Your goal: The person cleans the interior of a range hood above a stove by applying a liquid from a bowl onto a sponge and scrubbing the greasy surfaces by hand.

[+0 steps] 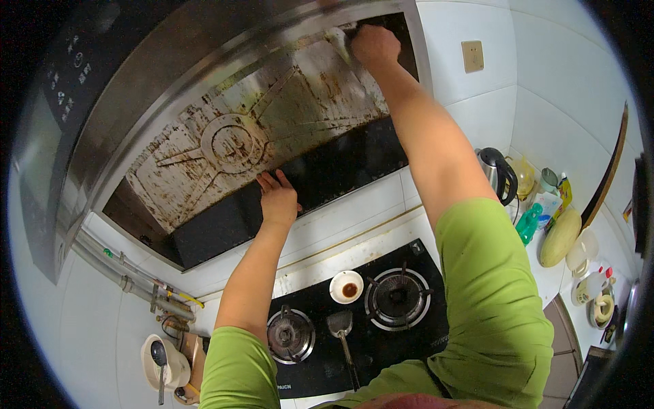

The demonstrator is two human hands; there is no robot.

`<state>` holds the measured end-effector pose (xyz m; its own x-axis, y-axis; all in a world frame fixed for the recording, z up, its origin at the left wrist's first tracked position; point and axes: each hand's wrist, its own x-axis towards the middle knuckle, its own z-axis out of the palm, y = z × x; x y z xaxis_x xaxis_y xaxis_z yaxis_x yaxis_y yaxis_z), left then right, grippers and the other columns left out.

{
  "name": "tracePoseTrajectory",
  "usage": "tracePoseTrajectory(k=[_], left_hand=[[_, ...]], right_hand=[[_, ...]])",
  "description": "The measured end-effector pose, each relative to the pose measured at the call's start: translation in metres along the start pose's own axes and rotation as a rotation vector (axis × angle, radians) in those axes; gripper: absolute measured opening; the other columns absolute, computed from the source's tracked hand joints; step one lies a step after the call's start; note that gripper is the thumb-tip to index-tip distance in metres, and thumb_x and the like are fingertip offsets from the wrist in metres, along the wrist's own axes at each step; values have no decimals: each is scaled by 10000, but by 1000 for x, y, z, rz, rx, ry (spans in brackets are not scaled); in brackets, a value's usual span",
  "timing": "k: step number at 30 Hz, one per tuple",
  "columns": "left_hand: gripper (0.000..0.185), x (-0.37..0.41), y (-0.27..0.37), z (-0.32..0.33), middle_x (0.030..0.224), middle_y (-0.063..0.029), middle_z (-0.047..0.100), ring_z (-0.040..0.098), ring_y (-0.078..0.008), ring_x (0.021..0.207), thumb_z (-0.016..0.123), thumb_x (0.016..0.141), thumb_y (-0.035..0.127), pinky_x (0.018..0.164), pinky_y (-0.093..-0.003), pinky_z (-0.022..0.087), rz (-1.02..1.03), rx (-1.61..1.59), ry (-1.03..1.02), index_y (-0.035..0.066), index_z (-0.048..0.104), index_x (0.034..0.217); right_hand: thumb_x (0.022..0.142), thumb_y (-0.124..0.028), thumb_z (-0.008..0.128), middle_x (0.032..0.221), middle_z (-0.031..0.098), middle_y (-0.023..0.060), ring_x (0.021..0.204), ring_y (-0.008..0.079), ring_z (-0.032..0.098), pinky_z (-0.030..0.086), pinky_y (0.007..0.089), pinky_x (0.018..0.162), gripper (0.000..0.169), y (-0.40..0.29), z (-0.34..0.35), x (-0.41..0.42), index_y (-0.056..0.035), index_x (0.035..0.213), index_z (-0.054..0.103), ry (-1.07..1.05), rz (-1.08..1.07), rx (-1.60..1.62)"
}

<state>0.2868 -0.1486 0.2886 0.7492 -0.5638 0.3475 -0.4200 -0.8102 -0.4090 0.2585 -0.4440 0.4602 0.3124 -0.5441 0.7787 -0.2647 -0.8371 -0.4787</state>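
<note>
A greasy metal panel (317, 92) with a raised round centre and brown stains lies in the underside opening of a range hood (168, 92). My left hand (278, 197) touches the panel's lower edge with spread fingertips, palm up against it. My right hand (377, 46) is bent into a fist at the panel's upper right corner, inside the hood's frame; what its fingers touch is hidden. Dark hood interior (347, 153) shows below the panel.
Below stands a black gas stove (357, 363) with two burners, a small white bowl (346, 287) of dark liquid and a metal spatula (341, 327). An electric kettle (495, 174), a green bottle (529, 224) and a pale melon (561, 239) stand at the right. A cream container (176, 370) with a ladle is lower left.
</note>
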Motion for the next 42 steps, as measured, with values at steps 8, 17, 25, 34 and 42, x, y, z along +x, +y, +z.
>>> tracePoseTrajectory(k=[8, 17, 25, 34, 42], left_hand=[[972, 0, -5, 4, 1258, -446, 222, 236, -551, 1205, 758, 624, 305, 924, -471, 397, -1, -26, -11, -145, 219, 1295], [986, 4, 3, -2, 1278, -450, 161, 188, -556, 1219, 763, 635, 299, 914, -472, 405, 8, -114, -9, -134, 190, 1310], [973, 2, -5, 13, 1274, -450, 176, 209, -555, 1214, 756, 638, 286, 891, -475, 420, -8, -18, 18, -118, 193, 1319], [917, -6, -4, 0, 1268, -454, 183, 220, -561, 1205, 739, 658, 231, 888, -488, 418, 12, -92, -7, -112, 205, 1320], [1027, 8, 2, 25, 1281, -436, 201, 231, -532, 1223, 775, 582, 329, 933, -494, 374, -69, -13, 63, -92, 207, 1327]], right_hand=[[782, -145, 524, 899, 638, 155, 835, 312, 624, 518, 413, 657, 183, 18, -6, -19, -58, 851, 670, -198, -195, -233], [795, -151, 526, 925, 641, 131, 869, 272, 622, 511, 433, 667, 186, -98, 8, -32, -84, 891, 671, -288, -511, -284], [814, -192, 510, 950, 643, 126, 880, 268, 626, 516, 399, 672, 214, 2, -9, -23, -95, 918, 670, -231, -86, -313], [786, -136, 536, 876, 646, 124, 872, 298, 619, 516, 417, 692, 182, -68, -13, -59, -68, 892, 667, -329, -506, -386], [712, -104, 606, 1132, 524, 190, 1120, 330, 452, 454, 417, 857, 412, 10, -1, -60, -55, 1116, 543, 16, -341, -207]])
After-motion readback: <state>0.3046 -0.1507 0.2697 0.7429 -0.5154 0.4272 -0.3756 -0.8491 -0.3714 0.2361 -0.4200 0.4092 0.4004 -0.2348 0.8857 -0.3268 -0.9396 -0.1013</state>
